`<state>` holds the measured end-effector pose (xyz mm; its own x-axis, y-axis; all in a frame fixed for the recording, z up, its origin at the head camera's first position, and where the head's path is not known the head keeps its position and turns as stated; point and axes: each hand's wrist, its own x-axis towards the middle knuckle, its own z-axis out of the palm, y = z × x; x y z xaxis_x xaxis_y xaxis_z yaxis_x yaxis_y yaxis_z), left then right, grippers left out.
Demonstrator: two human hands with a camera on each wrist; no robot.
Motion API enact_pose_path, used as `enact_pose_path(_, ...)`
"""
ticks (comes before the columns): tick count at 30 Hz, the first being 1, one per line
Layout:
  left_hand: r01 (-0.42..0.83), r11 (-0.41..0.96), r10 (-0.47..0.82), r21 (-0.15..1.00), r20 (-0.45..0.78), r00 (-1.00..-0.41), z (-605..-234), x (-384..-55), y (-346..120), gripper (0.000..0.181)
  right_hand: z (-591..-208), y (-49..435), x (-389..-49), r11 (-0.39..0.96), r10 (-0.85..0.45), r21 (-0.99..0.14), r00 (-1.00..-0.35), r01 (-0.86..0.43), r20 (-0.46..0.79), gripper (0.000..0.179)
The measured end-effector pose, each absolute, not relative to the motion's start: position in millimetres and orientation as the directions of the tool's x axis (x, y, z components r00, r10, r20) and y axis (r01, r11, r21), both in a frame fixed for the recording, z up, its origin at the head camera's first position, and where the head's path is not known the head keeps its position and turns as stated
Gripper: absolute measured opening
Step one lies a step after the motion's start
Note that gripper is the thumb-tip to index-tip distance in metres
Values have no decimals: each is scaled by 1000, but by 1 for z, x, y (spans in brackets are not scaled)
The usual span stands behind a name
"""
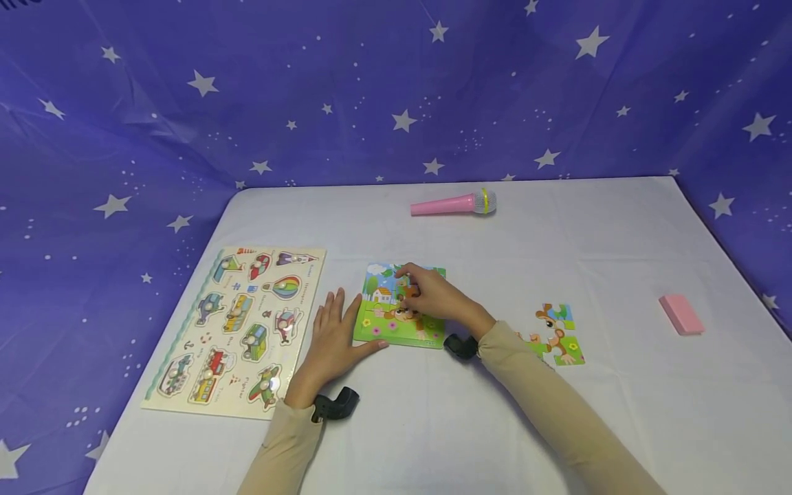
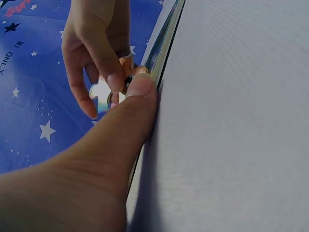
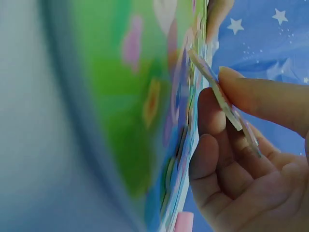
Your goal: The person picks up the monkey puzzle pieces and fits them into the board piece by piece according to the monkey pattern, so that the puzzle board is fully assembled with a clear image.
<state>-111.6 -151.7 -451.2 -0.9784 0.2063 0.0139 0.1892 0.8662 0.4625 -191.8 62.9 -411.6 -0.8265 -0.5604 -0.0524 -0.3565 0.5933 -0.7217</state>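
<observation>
A small jigsaw puzzle point(image 1: 376, 328) with a house and a brown animal lies flat at the middle of the table. My right hand point(image 1: 436, 292) is over its upper part and pinches a puzzle piece point(image 3: 216, 91) between thumb and fingers. In the right wrist view the piece is tilted, its lower end close to the puzzle's surface. My left hand point(image 1: 334, 344) rests at the puzzle's left side, fingers spread and thumb along the near left corner. The left wrist view shows the left thumb point(image 2: 140, 89) at the edge, with the pinched piece just beyond it.
Several loose joined puzzle pieces point(image 1: 559, 337) lie right of the puzzle, partly behind the right sleeve. A wooden vehicle peg board point(image 1: 232, 330) lies at left. A pink microphone point(image 1: 445, 205) is at the back and a pink block point(image 1: 682, 315) at the far right.
</observation>
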Motion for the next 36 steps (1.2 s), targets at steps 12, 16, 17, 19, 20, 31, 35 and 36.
enact_pose_path(12, 199, 870, 212, 451, 21, -977, -451, -112, -154, 94, -408, 54, -194, 674, -518, -672, -845, -307, -134, 42)
enact_pose_path(16, 202, 871, 214, 447, 24, -977, -451, -112, -154, 94, -409, 54, -195, 701, -507, -642, -850, -311, -142, 41)
enact_pose_path(17, 201, 871, 214, 447, 23, -977, -451, -112, -154, 94, -410, 55, -196, 703, -509, -638, -849, -315, -142, 41)
enact_pose_path(19, 200, 871, 214, 448, 20, -977, -451, -112, -154, 94, -410, 56, -196, 709, -513, -628, -846, -320, -147, 41)
enact_pose_path(20, 199, 872, 214, 448, 18, -977, -451, -112, -153, 94, -411, 56, -196, 709, -518, -624, -843, -327, -146, 42)
enact_pose_path(31, 201, 866, 216, 458, 20, -976, -451, -111, -152, 94, -413, 57, -193, 733, -533, -562, -837, -383, -125, 47)
enact_pose_path(35, 198, 868, 216, 456, 14, -976, -450, -111, -152, 94, -412, 58, -187, 734, -543, -530, -836, -425, -81, 45)
enact_pose_path(36, 197, 869, 215, 455, 12, -976, -451, -111, -152, 94, -411, 58, -185, 732, -550, -519, -833, -443, -65, 45)
